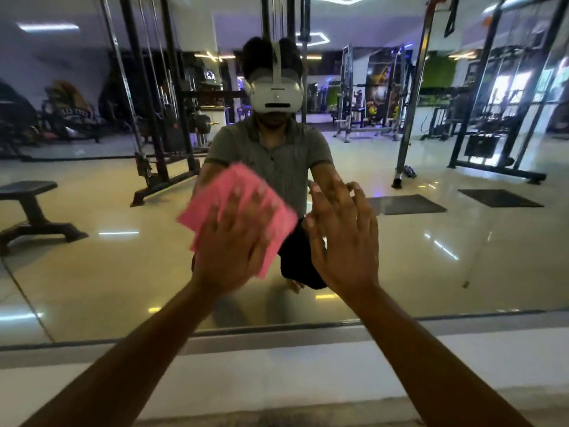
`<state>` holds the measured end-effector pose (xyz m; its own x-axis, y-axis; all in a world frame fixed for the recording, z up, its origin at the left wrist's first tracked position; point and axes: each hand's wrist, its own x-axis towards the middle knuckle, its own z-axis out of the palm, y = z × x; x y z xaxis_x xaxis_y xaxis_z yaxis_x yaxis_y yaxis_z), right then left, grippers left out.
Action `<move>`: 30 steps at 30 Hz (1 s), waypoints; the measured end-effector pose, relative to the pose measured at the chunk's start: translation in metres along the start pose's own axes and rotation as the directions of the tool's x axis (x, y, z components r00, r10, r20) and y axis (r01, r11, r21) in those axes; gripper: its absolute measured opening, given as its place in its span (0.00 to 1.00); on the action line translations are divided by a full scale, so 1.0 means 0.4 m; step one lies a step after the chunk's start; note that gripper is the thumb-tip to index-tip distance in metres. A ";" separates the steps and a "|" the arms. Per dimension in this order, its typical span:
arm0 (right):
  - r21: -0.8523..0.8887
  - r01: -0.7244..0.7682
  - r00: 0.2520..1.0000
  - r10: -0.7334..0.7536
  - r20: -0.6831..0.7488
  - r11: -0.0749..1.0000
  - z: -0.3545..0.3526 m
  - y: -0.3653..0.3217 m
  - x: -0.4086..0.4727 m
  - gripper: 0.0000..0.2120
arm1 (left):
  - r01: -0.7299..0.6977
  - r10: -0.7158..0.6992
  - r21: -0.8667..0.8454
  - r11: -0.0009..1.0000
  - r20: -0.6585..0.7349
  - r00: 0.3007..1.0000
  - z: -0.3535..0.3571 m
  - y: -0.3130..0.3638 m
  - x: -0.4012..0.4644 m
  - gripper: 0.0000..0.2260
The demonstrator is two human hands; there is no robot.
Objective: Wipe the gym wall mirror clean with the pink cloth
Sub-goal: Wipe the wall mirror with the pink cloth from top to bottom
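The wall mirror (92, 272) fills most of the view and reflects the gym and a person crouched in front of it. My left hand (234, 245) lies flat with spread fingers on the pink cloth (246, 192) and presses it against the glass near the middle. The cloth is blurred and spreads out above and to both sides of the hand. My right hand (345, 238) is just to the right of it, fingers straight and spread, fingertips on or very near the glass, holding nothing.
The mirror's dark lower frame (308, 329) runs across below my hands, with a pale ledge (277, 374) under it. In the reflection stand a bench (27, 208), cable machines (154, 118) and floor mats (406, 204).
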<state>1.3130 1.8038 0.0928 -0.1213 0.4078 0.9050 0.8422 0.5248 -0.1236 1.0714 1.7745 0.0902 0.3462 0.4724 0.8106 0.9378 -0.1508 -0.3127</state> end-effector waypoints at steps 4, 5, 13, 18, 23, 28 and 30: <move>-0.069 0.050 0.999 -0.048 0.019 0.996 -0.030 0.083 0.065 0.33 | 0.287 -0.287 -0.022 0.958 -0.164 0.944 -0.028 -0.039 0.082 0.29; -0.081 0.030 0.999 -0.029 0.017 0.996 -0.031 0.099 0.075 0.36 | 0.417 -0.426 -0.088 0.905 -0.217 0.878 -0.048 -0.027 0.170 0.29; 0.034 -0.035 0.999 0.036 -0.020 0.999 -0.094 0.227 0.003 0.35 | 0.092 -0.091 0.022 0.995 -0.046 0.995 -0.024 0.040 0.092 0.28; 0.041 -0.075 0.997 0.074 0.024 0.996 -0.108 0.275 0.015 0.35 | 0.157 -0.165 -0.083 0.984 -0.101 0.981 -0.005 0.204 0.237 0.28; -0.097 0.020 0.996 -0.012 0.086 0.995 -0.112 0.319 0.007 0.36 | 0.210 -0.224 -0.102 0.972 -0.152 0.963 0.020 0.193 0.214 0.29; -0.088 0.033 0.997 -0.026 0.077 0.996 -0.099 0.337 -0.002 0.29 | 0.176 -0.197 -0.264 0.948 -0.055 0.979 0.157 0.275 0.143 0.27; -0.102 0.063 0.997 -0.058 0.055 0.993 -0.106 0.364 -0.013 0.27 | 0.295 -0.323 -0.224 0.929 -0.102 0.941 0.212 0.266 0.099 0.28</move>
<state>1.4586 1.8463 0.0875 -0.1985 0.4175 0.8867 0.8821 0.4705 -0.0241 1.1825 1.8507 0.0470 0.0254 0.4043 0.9143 0.9789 -0.1956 0.0593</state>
